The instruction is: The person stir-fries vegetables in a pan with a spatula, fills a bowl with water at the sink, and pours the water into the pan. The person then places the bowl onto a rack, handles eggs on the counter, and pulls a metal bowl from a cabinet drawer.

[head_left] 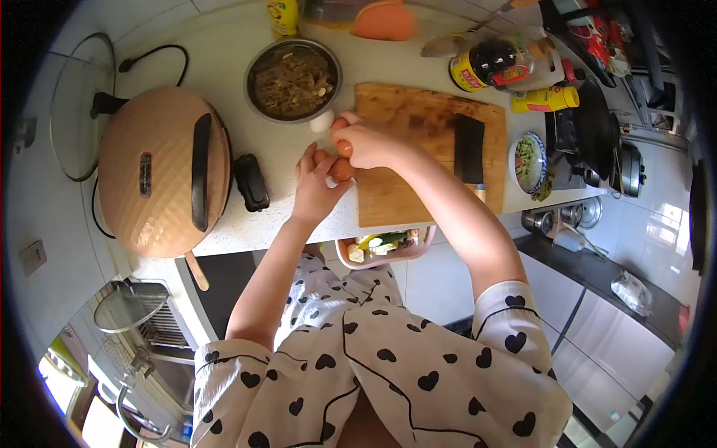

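Observation:
My left hand [315, 190] is curled around brown eggs [342, 170] just above the counter, left of the wooden cutting board [403, 201]. Close against them, my right hand [367, 144] grips more brown eggs, one peeking out past its fingertips [340, 125]. A white egg [323, 121] sits on the counter by the right fingers, beside a metal bowl [252, 93] of noodle-like food. Part of another pale egg shows under the left hand. My fingers hide some of the eggs, so their exact number is unclear. A dark-bladed cleaver [469, 149] lies on the board.
A round electric griddle [160, 179] and a black box-shaped object [252, 183] are on the left. Rightward are a bowl of chopped greens [529, 160], a yellow bottle [541, 99] and a dark sauce bottle [489, 63]. A scrap bin [422, 252] hangs below the counter edge.

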### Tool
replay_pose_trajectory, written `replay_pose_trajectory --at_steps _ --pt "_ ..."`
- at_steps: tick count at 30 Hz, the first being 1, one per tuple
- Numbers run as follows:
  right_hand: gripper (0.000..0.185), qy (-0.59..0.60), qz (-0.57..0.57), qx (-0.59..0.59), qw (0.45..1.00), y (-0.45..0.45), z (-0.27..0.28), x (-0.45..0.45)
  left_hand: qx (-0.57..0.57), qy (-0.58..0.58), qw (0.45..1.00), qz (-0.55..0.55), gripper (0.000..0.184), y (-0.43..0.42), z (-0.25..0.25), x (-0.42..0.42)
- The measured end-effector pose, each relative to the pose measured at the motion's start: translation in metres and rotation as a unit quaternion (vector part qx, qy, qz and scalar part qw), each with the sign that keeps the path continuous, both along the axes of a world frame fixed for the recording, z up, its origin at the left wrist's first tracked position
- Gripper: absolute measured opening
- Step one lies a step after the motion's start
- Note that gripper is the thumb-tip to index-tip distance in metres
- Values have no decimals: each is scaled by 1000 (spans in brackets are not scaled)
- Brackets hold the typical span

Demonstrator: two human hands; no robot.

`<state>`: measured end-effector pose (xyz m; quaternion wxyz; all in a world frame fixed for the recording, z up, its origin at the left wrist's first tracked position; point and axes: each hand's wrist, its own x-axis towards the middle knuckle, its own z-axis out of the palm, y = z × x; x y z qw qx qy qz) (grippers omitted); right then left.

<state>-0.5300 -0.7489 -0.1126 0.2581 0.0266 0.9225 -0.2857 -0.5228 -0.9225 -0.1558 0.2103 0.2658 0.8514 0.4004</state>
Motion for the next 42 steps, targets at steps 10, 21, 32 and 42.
replay_pose_trajectory --at_steps 10,21,32,42 --pt "13 -52 33 -36 997 14 -8 1 -27 25 999 -2 49 8 3 7" --pt "11 -2 0 -43 999 3 -9 11 106 -174 976 82 43 -16 -8 7" --pt "22 -91 38 45 994 -16 1 1 313 -543 747 222 45 -50 9 -5" --pt "43 165 -277 -221 921 -19 32 80 337 -584 730 113 51 -18 58 0"
